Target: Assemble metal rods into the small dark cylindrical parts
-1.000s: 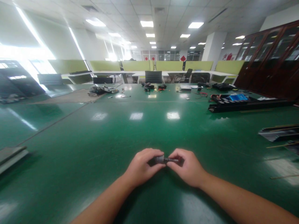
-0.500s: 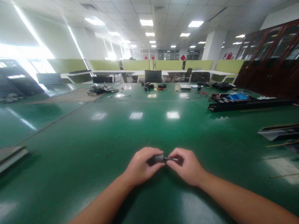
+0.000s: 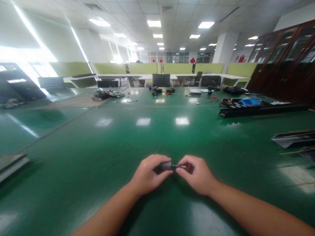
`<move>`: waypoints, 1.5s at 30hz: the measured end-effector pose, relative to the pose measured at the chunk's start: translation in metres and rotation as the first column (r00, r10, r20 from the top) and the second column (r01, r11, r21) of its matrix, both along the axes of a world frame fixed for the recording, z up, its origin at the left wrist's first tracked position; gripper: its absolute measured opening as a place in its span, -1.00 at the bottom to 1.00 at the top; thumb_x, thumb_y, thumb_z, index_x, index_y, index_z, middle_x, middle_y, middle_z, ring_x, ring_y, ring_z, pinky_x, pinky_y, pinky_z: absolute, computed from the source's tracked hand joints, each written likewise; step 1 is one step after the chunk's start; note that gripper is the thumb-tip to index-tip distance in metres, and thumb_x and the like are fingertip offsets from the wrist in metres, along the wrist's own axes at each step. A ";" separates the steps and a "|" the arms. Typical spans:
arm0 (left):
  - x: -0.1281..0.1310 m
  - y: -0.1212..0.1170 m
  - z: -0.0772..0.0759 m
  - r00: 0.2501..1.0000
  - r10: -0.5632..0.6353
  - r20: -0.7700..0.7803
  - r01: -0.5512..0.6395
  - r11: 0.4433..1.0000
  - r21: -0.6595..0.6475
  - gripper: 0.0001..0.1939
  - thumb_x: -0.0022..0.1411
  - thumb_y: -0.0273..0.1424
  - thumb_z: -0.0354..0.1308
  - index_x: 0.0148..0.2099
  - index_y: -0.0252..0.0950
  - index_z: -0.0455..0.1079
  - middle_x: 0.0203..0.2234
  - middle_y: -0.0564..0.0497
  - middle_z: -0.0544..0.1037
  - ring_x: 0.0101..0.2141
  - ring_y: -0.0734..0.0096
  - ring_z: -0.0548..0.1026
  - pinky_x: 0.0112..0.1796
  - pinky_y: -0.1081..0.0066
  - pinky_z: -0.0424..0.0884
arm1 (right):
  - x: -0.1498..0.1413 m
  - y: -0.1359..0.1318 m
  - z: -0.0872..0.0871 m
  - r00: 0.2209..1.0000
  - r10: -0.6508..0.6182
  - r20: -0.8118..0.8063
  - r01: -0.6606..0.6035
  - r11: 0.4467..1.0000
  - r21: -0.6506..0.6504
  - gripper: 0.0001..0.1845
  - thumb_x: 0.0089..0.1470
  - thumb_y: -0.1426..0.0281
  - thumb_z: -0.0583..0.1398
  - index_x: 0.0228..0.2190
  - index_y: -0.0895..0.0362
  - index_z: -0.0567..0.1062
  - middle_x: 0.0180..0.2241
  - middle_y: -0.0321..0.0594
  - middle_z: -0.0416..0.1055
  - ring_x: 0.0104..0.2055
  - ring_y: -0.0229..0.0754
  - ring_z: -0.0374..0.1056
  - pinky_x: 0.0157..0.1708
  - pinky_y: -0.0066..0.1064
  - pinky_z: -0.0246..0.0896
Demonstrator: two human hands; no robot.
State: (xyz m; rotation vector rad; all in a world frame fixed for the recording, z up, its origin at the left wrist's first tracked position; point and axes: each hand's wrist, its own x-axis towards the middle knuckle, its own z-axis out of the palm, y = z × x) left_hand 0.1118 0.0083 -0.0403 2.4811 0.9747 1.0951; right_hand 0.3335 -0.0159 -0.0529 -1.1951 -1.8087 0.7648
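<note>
Close above the green table, both of my hands are on one small object lying sideways between them. Its left part is a dark grey cylinder, pinched by the thumb and fingers of my left hand. From its right end a thin dark metal shaft runs to my right hand, whose thumb and fingers are closed around it. Something reddish shows inside the curl of the right fingers, but I cannot make out what it is. The left end of the cylinder is in the shade of my palm.
To the right lie a long black channel with a blue item on it and metal profiles with thin rods. At the left edge sits a flat slab. Tools, cables and parts are scattered along the far side.
My left hand has shifted very slightly left with the cylinder. The gap between my hands is a touch wider, and slightly more of the shaft shows.
</note>
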 end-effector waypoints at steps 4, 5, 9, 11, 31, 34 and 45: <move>0.000 -0.001 0.002 1.000 0.004 0.006 -0.004 1.000 0.000 -0.74 0.16 -0.35 0.32 -0.08 -0.23 0.49 -0.24 -0.05 0.63 -0.24 0.30 0.59 -0.15 0.31 0.52 | 0.000 0.000 0.001 1.000 -0.005 -0.002 0.005 1.000 0.010 -0.94 0.07 0.40 0.27 -0.41 0.14 0.55 -0.48 -0.26 0.49 -0.46 -0.22 0.35 -0.43 -0.43 0.21; 0.000 -0.001 0.002 1.000 0.007 0.007 -0.007 1.000 0.002 -0.74 0.16 -0.36 0.32 -0.08 -0.23 0.49 -0.24 -0.04 0.63 -0.23 0.30 0.59 -0.15 0.31 0.52 | 0.000 0.000 0.001 1.000 -0.007 -0.002 0.007 1.000 0.013 -0.94 0.07 0.40 0.27 -0.41 0.14 0.55 -0.48 -0.26 0.49 -0.45 -0.22 0.35 -0.42 -0.43 0.21; -0.001 -0.001 0.001 1.000 0.014 -0.001 -0.014 1.000 0.007 -0.73 0.16 -0.37 0.32 -0.07 -0.22 0.49 -0.22 -0.03 0.63 -0.22 0.31 0.59 -0.14 0.32 0.52 | 0.000 0.000 0.001 1.000 -0.012 -0.005 0.013 1.000 0.020 -0.93 0.07 0.39 0.27 -0.42 0.13 0.54 -0.48 -0.26 0.49 -0.44 -0.21 0.36 -0.41 -0.43 0.22; -0.001 0.000 0.001 1.000 0.016 -0.001 -0.016 1.000 0.009 -0.73 0.16 -0.36 0.32 -0.06 -0.22 0.49 -0.22 -0.04 0.63 -0.22 0.31 0.59 -0.14 0.32 0.52 | 0.000 0.000 0.001 1.000 -0.017 -0.011 0.017 1.000 0.018 -0.94 0.07 0.40 0.27 -0.41 0.14 0.54 -0.47 -0.26 0.49 -0.44 -0.22 0.36 -0.42 -0.43 0.22; -0.002 0.000 0.003 0.997 0.073 -0.006 -0.073 0.997 0.022 -0.75 0.15 -0.36 0.30 -0.09 -0.25 0.50 -0.24 -0.07 0.63 -0.23 0.26 0.60 -0.14 0.28 0.54 | 0.001 0.001 0.001 0.999 -0.041 0.000 0.041 0.998 0.038 -0.95 0.05 0.40 0.28 -0.42 0.13 0.53 -0.50 -0.28 0.46 -0.45 -0.21 0.35 -0.41 -0.42 0.22; -0.002 0.000 0.003 0.998 0.066 0.003 -0.066 0.998 0.019 -0.74 0.15 -0.36 0.29 -0.09 -0.25 0.50 -0.24 -0.06 0.63 -0.23 0.27 0.60 -0.14 0.29 0.54 | 0.001 0.001 0.002 0.999 -0.041 -0.004 0.041 0.998 0.039 -0.95 0.05 0.41 0.27 -0.42 0.13 0.53 -0.49 -0.28 0.46 -0.45 -0.21 0.35 -0.41 -0.42 0.22; -0.002 0.001 0.002 0.995 0.095 0.013 -0.096 0.995 0.009 -0.73 0.14 -0.36 0.31 -0.08 -0.25 0.51 -0.23 -0.07 0.63 -0.22 0.26 0.61 -0.11 0.29 0.56 | 0.002 0.002 0.000 0.999 -0.045 -0.023 0.046 0.999 0.028 -0.96 0.05 0.41 0.28 -0.41 0.13 0.53 -0.49 -0.29 0.46 -0.45 -0.22 0.35 -0.42 -0.42 0.22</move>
